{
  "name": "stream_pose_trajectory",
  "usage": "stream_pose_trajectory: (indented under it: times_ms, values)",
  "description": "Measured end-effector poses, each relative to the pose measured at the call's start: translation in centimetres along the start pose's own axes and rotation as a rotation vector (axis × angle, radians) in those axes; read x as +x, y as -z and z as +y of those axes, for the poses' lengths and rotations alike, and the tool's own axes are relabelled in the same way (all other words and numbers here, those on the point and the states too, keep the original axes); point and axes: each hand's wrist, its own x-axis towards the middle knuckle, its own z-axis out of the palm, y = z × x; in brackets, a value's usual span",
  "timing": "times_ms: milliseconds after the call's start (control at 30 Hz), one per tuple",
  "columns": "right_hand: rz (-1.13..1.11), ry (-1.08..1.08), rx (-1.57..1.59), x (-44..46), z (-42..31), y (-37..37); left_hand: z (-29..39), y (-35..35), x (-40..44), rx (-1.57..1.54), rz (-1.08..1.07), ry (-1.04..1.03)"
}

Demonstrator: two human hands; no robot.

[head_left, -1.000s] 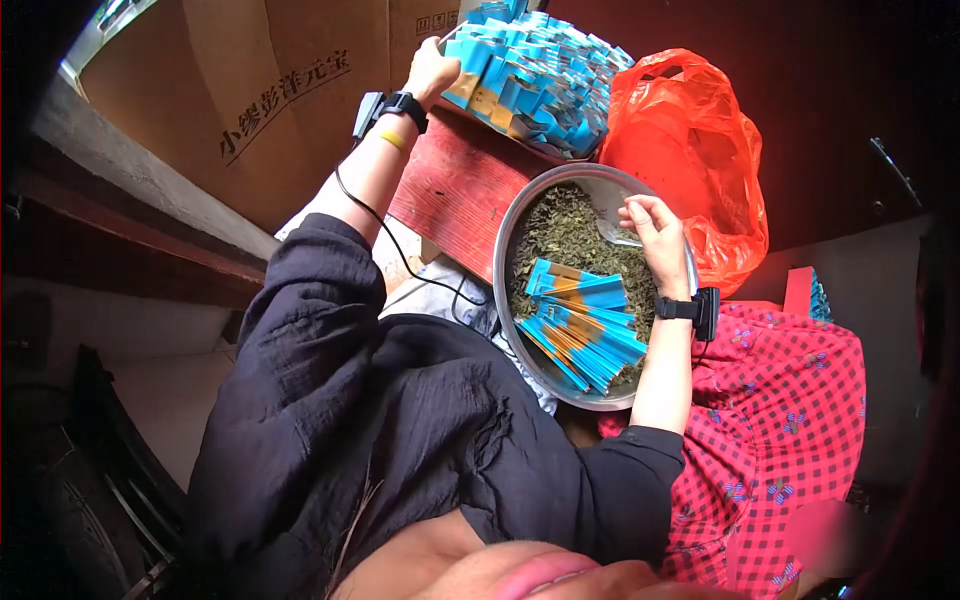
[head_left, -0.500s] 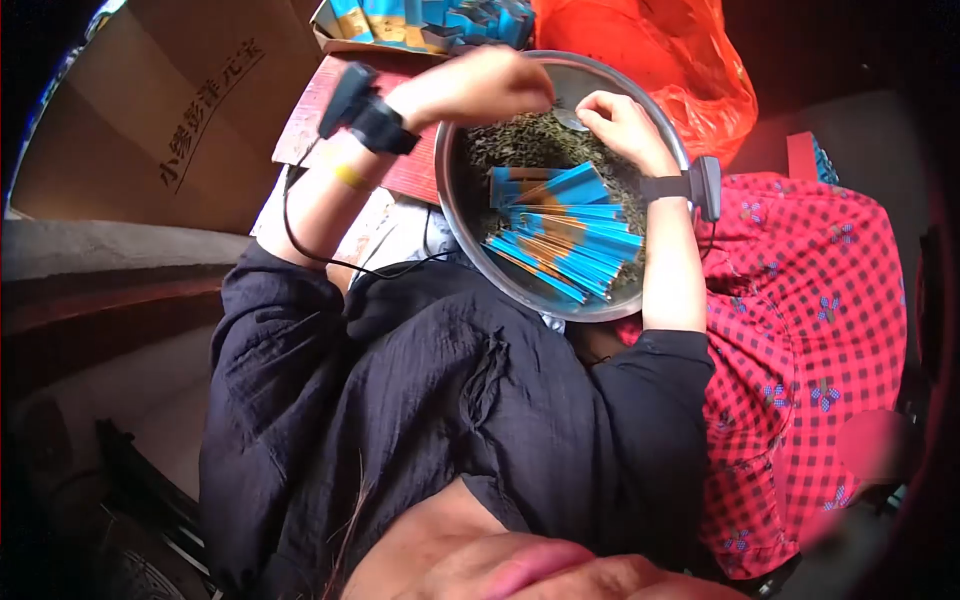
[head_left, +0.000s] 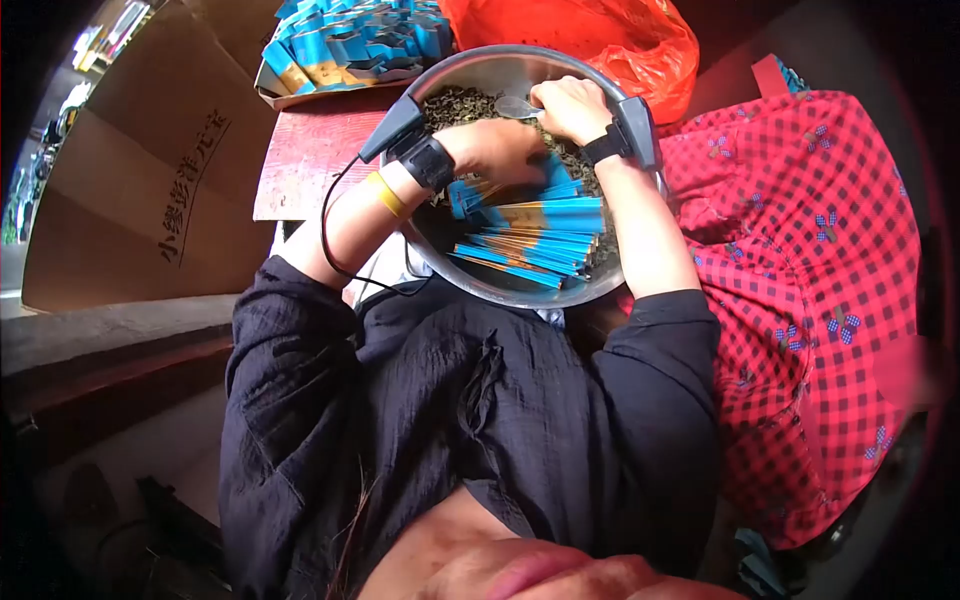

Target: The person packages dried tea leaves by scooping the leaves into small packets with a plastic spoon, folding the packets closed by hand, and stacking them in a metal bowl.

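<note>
A metal basin (head_left: 462,277) holds dried green leaves (head_left: 455,106) and a fan of blue and gold packets (head_left: 545,216). Over the upper packets is my left hand (head_left: 500,152), its fingers bent down and blurred by motion; whether they grip a packet is unclear. My right hand (head_left: 572,108) is closed at the basin's far right side. From its fingers a clear plastic scoop (head_left: 515,107) points left, just above the leaves.
Behind the basin at the left, a box (head_left: 283,100) full of blue packets (head_left: 350,45) stands on a red board (head_left: 310,160). An orange-red plastic bag (head_left: 640,55) lies behind the basin. A cardboard carton (head_left: 120,190) is at far left, red checked cloth (head_left: 780,260) at right.
My left hand has moved from the box of packets down to the packets in the basin. My right hand stays at the basin with the scoop. The view has shifted.
</note>
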Motion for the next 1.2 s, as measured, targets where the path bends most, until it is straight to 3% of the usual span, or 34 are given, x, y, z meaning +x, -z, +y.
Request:
stream_pose_trajectory:
  times_ms: [100, 167, 233, 300, 367, 433, 500, 633, 700, 733, 767, 933, 1067, 1133, 1200]
  values:
    - [-0.045, -0.014, -0.022, -0.1, -0.1, 1.3, 0.0, -1.2, -0.3, -0.114, -0.191, -0.064]
    - [-0.088, -0.078, 0.103, -0.1, -0.5, 2.1, 0.5, -1.2, -0.4, -0.151, -0.234, 0.009]
    - [-0.086, -0.089, 0.197, -0.2, 0.0, 1.9, 1.1, -0.8, -0.6, -0.411, -0.229, 0.081]
    - [-0.081, -0.099, 0.226, -0.3, -0.2, 2.2, 0.7, -0.6, -0.6, -0.762, -0.378, 0.159]
    - [-0.106, -0.096, 0.216, -0.4, -0.5, 2.3, 1.0, -0.2, -1.1, -0.783, -0.406, 0.161]
    - [-0.134, -0.03, 0.093, -0.6, -0.8, 2.1, 0.0, -1.7, -0.3, -0.704, -0.523, -0.096]
    - [-0.153, -0.051, 0.08, -0.5, -0.8, 2.0, -0.5, -2.7, 0.0, -0.62, -0.489, -0.147]
    - [-0.099, -0.116, 0.208, 0.0, 0.6, 1.3, -2.5, -3.2, 1.2, -0.495, -0.147, -0.256]
    - [-0.086, -0.091, 0.279, 0.2, 1.2, 1.2, -0.3, -0.1, -0.4, -0.53, -0.11, -0.024]
    - [-0.004, -0.031, 0.301, 0.2, 1.2, 1.2, -0.7, 0.0, -0.1, -0.556, -0.016, -0.144]
    - [-0.003, -0.028, 0.301, 0.1, 1.3, 1.3, -0.9, -0.1, -0.1, -0.526, 0.058, -0.077]
    - [-0.056, 0.002, 0.439, 0.1, 2.2, 1.3, -1.0, -0.3, 0.0, -0.761, 0.162, -0.007]
    - [-0.012, -0.041, 0.584, -0.2, 2.4, 1.8, -1.8, 0.0, -0.1, -0.528, 0.075, 0.076]
    - [0.028, -0.106, 0.604, -0.1, 2.7, 1.6, -2.3, -0.5, 0.2, -0.473, 0.162, -0.099]
    - [0.067, -0.081, 0.658, 0.2, 3.6, 0.6, -2.1, -0.2, 0.0, -0.53, 0.253, -0.051]
